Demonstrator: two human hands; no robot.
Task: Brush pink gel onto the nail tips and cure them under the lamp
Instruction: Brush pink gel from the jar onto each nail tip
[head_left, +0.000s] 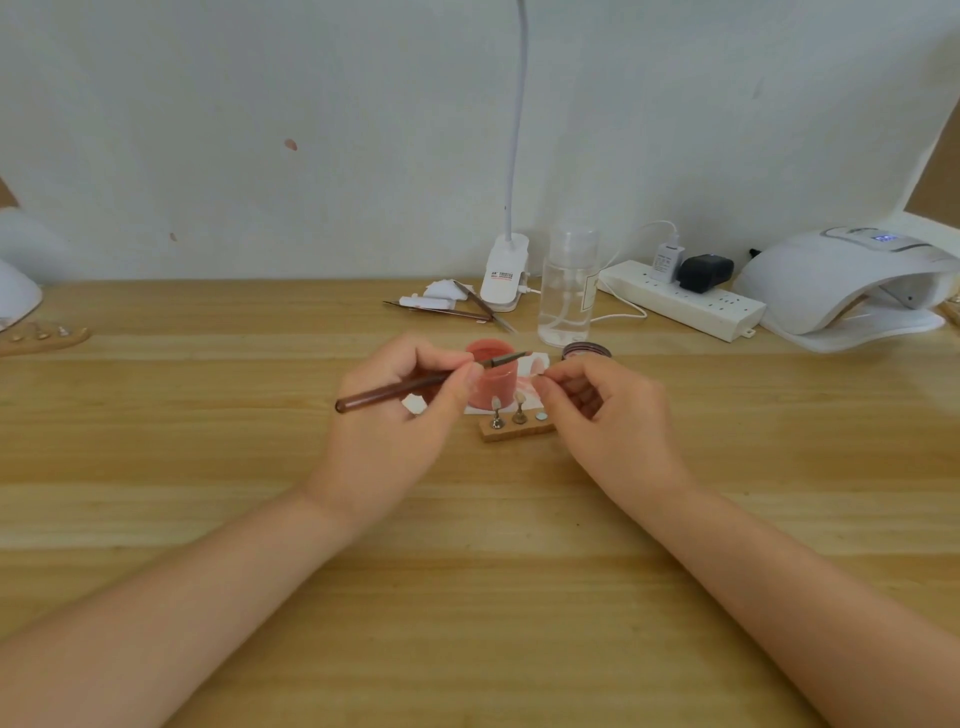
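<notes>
My left hand grips a brown gel brush, whose dark tip points right over a pink jar. My right hand pinches a small nail tip on its stand, lifted just beyond the brush tip. In front of the jar lies a small cork base carrying two upright stands with nail tips and a bare metal disc. An open gel pot sits behind my right hand. The white curing lamp stands at the far right.
A clear bottle, a clip lamp, tweezers and white wipes lie at the back centre. A power strip with plugs runs toward the curing lamp. Another wooden holder lies at the far left.
</notes>
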